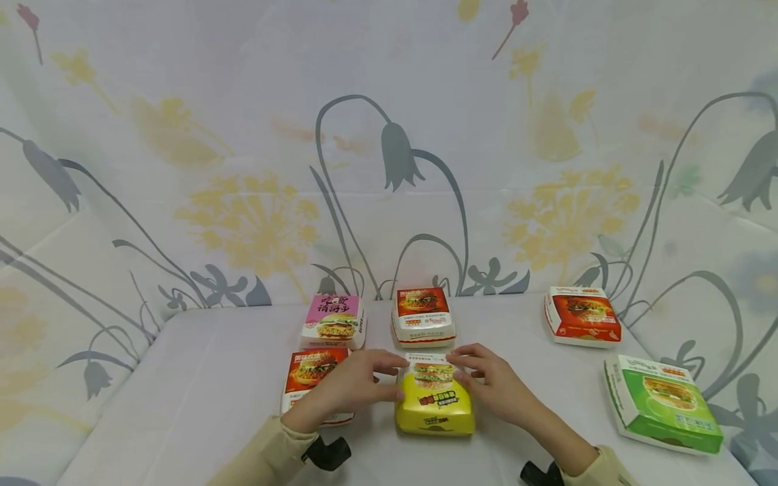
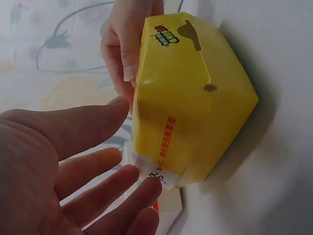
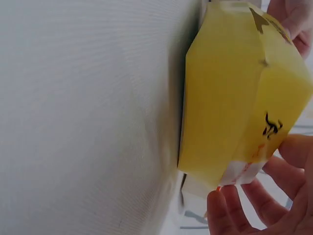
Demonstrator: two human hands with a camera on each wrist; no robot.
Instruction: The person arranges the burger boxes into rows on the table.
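A yellow burger box point(image 1: 434, 405) with a white back edge sits on the white table between my two hands. My left hand point(image 1: 355, 385) is at its left side, fingers spread and slightly bent, fingertips right at the back corner in the left wrist view. On the other side, my right hand point(image 1: 501, 385) has its thumb and fingertips at the box's right edge and back corner, as the right wrist view shows. Under my left forearm, a red and white burger box point(image 1: 313, 368) is partly hidden.
Behind stand a pink and white burger box point(image 1: 333, 320) and another red and white box point(image 1: 423, 317). To the right lie a red box point(image 1: 583, 317) and a green box point(image 1: 671, 405). A flower-patterned cloth point(image 1: 389, 223) hangs behind the table.
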